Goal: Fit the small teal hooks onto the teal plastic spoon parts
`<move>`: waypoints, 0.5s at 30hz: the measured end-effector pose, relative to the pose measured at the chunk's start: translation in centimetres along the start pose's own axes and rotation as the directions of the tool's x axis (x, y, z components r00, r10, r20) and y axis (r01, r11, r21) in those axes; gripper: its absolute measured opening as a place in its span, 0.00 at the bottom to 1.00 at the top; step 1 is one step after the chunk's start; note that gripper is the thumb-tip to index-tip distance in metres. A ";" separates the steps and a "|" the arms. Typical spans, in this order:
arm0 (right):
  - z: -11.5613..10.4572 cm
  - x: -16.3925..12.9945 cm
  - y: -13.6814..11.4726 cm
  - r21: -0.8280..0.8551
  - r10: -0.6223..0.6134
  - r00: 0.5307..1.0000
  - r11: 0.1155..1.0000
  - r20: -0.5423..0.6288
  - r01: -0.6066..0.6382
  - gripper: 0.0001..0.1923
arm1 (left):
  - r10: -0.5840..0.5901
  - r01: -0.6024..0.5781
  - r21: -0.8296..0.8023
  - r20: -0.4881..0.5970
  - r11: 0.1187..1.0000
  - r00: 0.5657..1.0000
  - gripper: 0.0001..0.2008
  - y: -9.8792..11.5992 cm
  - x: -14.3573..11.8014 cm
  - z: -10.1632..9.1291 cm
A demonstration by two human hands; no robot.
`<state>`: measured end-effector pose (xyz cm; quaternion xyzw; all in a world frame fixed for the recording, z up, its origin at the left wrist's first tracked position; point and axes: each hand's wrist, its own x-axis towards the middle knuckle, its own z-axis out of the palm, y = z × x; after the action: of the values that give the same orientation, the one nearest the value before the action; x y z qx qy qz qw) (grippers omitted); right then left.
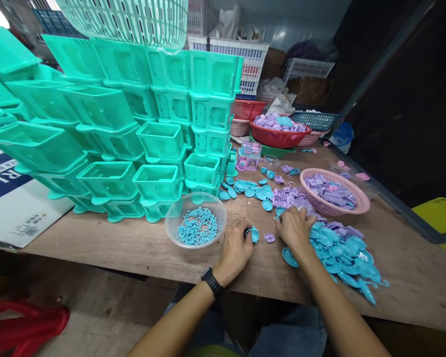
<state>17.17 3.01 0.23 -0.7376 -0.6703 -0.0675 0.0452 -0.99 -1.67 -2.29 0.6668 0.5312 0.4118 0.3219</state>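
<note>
My left hand (238,244), with a black watch on its wrist, pinches a small blue plastic dish-like piece (254,234) just above the wooden table. Right of that piece lies a small purple oval part (269,238). My right hand (295,227) is bent with curled fingers at the edge of the purple parts; its fingertips are partly hidden. A blue oval piece (280,211) shows at its far left side, and whether it is gripped is unclear. Beside the right forearm lies a heap of blue plastic pieces (342,255), with one loose blue dish (290,257) below the hand.
A clear bowl (170,230) of small blue parts stands left of my left hand. Stacked green plastic boxes (158,178) fill the left side. A pink basket (362,201) of purple parts is at the right; blue ovals (241,186) lie farther back, before a red basket (278,136).
</note>
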 end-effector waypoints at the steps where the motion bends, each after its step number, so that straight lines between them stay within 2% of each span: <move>1: 0.2 0.1 -0.1 0.034 -0.017 1.000 0.999 0.003 0.017 0.10 | 0.006 -0.006 -0.003 -0.007 1.000 1.000 0.10 -0.1 -0.1 0.0; 6: 0.4 0.1 -0.5 0.171 -0.134 0.991 0.976 -0.011 0.134 0.11 | -0.010 0.009 -0.019 -0.034 1.000 0.999 0.11 -0.2 -0.4 -0.2; 9: -0.4 -0.7 -0.5 0.374 -0.139 0.984 0.912 -0.111 0.171 0.12 | -0.071 0.069 -0.047 -0.033 0.996 0.997 0.11 0.0 -0.4 -0.3; 12: -1.0 -1.9 -0.6 0.705 -0.042 0.985 0.694 -0.166 0.148 0.14 | -0.116 0.111 -0.109 -0.043 0.988 0.992 0.10 0.3 -0.3 -0.1; 15: -1.3 -3.3 -0.8 0.870 0.108 0.993 0.494 -0.052 -0.009 0.18 | -0.148 0.134 -0.233 -0.045 0.963 0.988 0.08 0.6 -0.2 0.1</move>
<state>15.97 -0.32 0.94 -0.6331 -0.5850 0.2432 0.4448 -0.63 -1.96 -1.88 0.5726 0.5360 0.4668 0.4086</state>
